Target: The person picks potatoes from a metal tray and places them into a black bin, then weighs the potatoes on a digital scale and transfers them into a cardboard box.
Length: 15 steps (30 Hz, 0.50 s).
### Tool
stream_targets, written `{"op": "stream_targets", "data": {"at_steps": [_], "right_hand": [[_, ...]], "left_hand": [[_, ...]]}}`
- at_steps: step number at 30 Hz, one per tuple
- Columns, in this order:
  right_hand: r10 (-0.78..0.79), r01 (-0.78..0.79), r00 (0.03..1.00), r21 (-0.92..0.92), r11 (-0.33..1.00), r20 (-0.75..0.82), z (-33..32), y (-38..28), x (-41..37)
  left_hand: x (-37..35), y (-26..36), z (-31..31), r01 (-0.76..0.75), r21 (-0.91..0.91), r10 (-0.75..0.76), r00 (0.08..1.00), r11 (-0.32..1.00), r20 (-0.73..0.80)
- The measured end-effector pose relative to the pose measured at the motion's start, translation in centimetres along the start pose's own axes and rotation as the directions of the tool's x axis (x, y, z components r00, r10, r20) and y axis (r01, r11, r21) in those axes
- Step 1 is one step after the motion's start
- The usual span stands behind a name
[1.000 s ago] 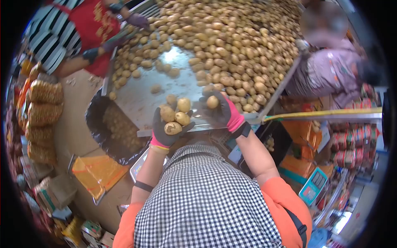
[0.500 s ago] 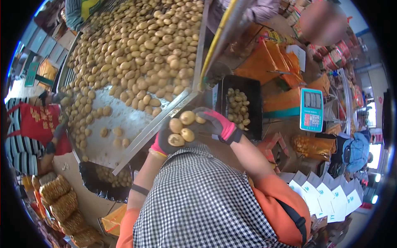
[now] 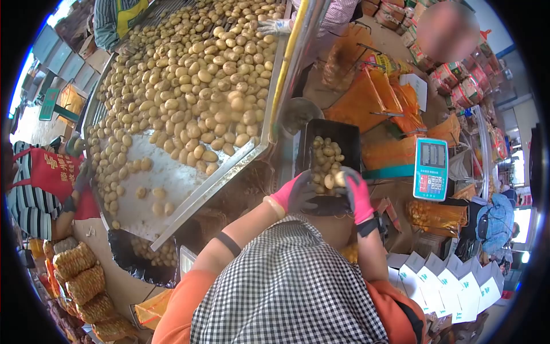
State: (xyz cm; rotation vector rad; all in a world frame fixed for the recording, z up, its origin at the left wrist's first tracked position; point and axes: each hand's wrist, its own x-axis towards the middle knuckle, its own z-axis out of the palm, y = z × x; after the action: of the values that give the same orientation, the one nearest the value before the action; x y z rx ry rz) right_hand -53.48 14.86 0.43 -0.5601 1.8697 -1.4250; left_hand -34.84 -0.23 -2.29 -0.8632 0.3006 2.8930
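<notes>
My left hand (image 3: 297, 195), in a pink and grey glove, is at the near left edge of a black crate (image 3: 356, 135). Its fingers are spread and no potato shows in them. My right hand (image 3: 357, 194), gloved alike, is over the near right part of the crate, with its fingers curled round a pale potato (image 3: 340, 179). Between and beyond both hands, several potatoes (image 3: 326, 153) lie heaped in the crate. To the left, a metal sorting table (image 3: 183, 172) bears a broad spread of potatoes (image 3: 197, 92).
A digital scale display (image 3: 431, 169) stands right of the crate. Orange mesh bags (image 3: 364, 103) lie behind it. A yellow pole (image 3: 289, 63) rises at the table's corner. A co-worker in a red apron (image 3: 54, 175) works at the left; another person's gloved hand (image 3: 276, 26) rests at the far edge.
Both hands have moved right, from in front of my apron to the black crate. The several potatoes cupped in them have left my left hand; one shows at the right. My view has shifted slightly.
</notes>
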Motion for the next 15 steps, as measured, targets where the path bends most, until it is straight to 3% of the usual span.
{"op": "stream_targets", "data": {"at_steps": [1, 3, 4, 5, 7, 8, 10, 11, 13, 14, 15], "right_hand": [[-0.068, 0.088, 0.988, -0.144, 0.986, 0.142, 2.7, -2.0, -1.0], [-0.234, 0.277, 0.957, -0.305, 0.911, 0.170, 7.6, -1.6, -0.5], [-0.320, 0.379, 0.924, -0.396, 0.837, 0.208, 10.0, -3.1, -0.3], [-0.395, 0.469, 0.883, -0.477, 0.743, 0.253, 12.5, -4.6, -0.2], [-0.443, 0.593, 0.789, -0.341, 0.729, 0.426, 18.0, -5.3, 1.5], [-0.481, 0.644, 0.754, -0.359, 0.675, 0.448, 21.0, -5.5, 2.6], [-0.585, 0.720, 0.692, -0.468, 0.512, 0.424, 26.7, -4.5, 6.5], [-0.653, 0.726, 0.654, -0.560, 0.399, 0.383, 29.2, -4.1, 9.0], [-0.426, 0.441, 0.861, -0.825, 0.354, 0.277, 32.1, -6.4, 11.8], [-0.428, 0.371, 0.888, -0.811, 0.452, 0.168, 33.0, -5.2, 13.4], [-0.428, 0.374, 0.887, -0.811, 0.450, 0.172, 33.4, -4.7, 13.7]], "left_hand": [[-0.6, -0.3, -1.4, -0.003, -0.006, 0.003, 1.000, 1.000, -0.007], [-2.0, -0.9, -4.6, -0.094, -0.069, 0.111, 0.946, 0.993, 0.304], [-4.8, -0.5, -3.4, -0.324, 0.122, 0.284, 0.922, 0.938, 0.264], [-5.0, -0.9, -5.5, -0.336, 0.121, 0.297, 0.919, 0.934, 0.259], [-5.0, -1.5, -10.8, -0.457, 0.130, 0.449, 0.889, 0.880, 0.089], [-7.0, -0.7, -11.5, -0.401, -0.019, 0.401, 0.912, 0.916, 0.085], [-12.4, 1.1, -9.0, -0.442, -0.083, 0.445, 0.895, 0.893, 0.027], [-14.3, 1.7, -8.5, -0.477, -0.146, 0.479, 0.877, 0.867, -0.024], [-16.2, 2.0, -10.4, -0.543, -0.240, 0.547, 0.835, 0.805, -0.055], [-17.9, 2.4, -10.2, -0.557, -0.297, 0.556, 0.826, 0.776, -0.096], [-19.4, 2.7, -10.5, -0.567, -0.352, 0.558, 0.818, 0.745, -0.138]]}}
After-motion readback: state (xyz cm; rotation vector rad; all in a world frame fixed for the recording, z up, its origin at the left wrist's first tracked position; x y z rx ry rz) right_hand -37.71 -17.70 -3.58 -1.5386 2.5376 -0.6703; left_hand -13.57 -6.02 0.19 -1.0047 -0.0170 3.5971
